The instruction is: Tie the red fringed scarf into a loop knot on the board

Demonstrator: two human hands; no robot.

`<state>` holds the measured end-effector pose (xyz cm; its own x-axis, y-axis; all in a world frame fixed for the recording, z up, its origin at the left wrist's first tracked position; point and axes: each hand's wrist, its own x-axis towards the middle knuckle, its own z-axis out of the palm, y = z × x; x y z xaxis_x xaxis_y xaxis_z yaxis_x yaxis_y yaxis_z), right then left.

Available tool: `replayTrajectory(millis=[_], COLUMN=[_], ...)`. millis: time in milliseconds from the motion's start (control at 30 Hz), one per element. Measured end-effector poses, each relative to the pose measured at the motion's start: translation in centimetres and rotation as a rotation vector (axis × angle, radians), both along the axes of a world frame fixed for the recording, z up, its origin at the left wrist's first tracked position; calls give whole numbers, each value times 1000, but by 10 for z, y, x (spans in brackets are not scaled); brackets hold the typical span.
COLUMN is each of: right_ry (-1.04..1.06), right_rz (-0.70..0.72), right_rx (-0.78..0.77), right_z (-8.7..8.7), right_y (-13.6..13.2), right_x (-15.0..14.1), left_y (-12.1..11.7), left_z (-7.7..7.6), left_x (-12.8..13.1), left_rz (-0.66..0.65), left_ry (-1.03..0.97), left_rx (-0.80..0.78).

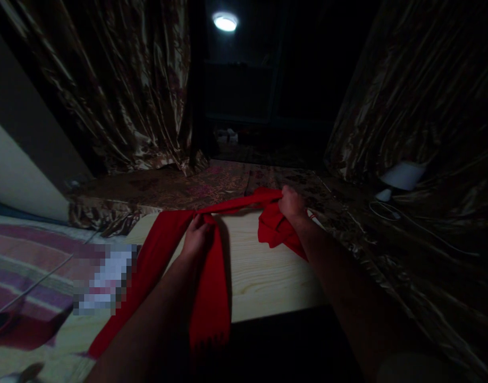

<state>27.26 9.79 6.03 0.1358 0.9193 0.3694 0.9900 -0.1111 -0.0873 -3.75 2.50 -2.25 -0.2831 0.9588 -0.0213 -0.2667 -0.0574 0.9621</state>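
A red fringed scarf [148,260] is stretched across a pale wooden table [260,282]. My left hand [196,234] grips it near the middle, its fingers closed on the cloth. One end hangs over the table's near edge, its fringe showing in the dark. Another length slants down to the lower left, partly behind my left forearm. To the right, my right hand [291,202] is closed on the scarf as well. A narrow strip runs between the two hands, and a bunched part drapes below the right one onto the table.
A blurred-out item [106,282] lies at the table's left, beside a striped bed cover [24,271]. Behind is a patterned cloth-covered ledge [188,186] between long curtains [148,80]. A white lamp [403,175] and its cable are at right.
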Motion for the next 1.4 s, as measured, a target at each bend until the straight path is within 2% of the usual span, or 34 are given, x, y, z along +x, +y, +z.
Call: replayTrajectory(millis=[133, 233, 300, 367, 467, 533, 633, 700, 867, 967, 1067, 1233, 1333, 1400], right_ry=[-191, -189, -141, -103, -81, -73, -95, -150, -361, -403, -382, -228, -81, 136], right_rz=[205, 191, 162, 162, 257, 394, 559, 510, 242, 207, 310, 594, 741, 741], right_rx=[-313, -433, -434, -359, -213, -265, -447, -489, -452, -441, -382, -248, -307, -368], right_z=[-19, -31, -33, -33, -33, -36, -39, -38, -31, -32, -35, -44, -51, -59], right_y=[-4, -7, -10, -17, -34, -45, -54, -54, -52, -55, -60, -66, -70, -73], right_x=[-2, -2, -4, -9, -22, -29, -30, -27, -27, -36, -52, -85, -106, -122], left_y=[1, -1, -2, -4, -3, -2, -2, -2, 0, 1, 0, -2, -2, -1], left_z=[-4, -4, -3, -2, -4, -5, -5, -4, -7, -10, -8, -2, -3, -5], left_x=[-1, -4, -6, -6, -6, -7, -7, -6, -7, -9, -9, -8, -8, -9], left_rz=[-45, -7, 19, 21, 7, 4, 17, 30, 28, 28, 22, 33, 33, 31], left_ry=[-195, -295, -334, -349, -329, -318, -326, -336, -350, -339, -309, -329, -338, -327], left_rx=[-131, -141, -136, -139, -136, -127, -123, -133, -146, -134, -139, -140, -123, -115])
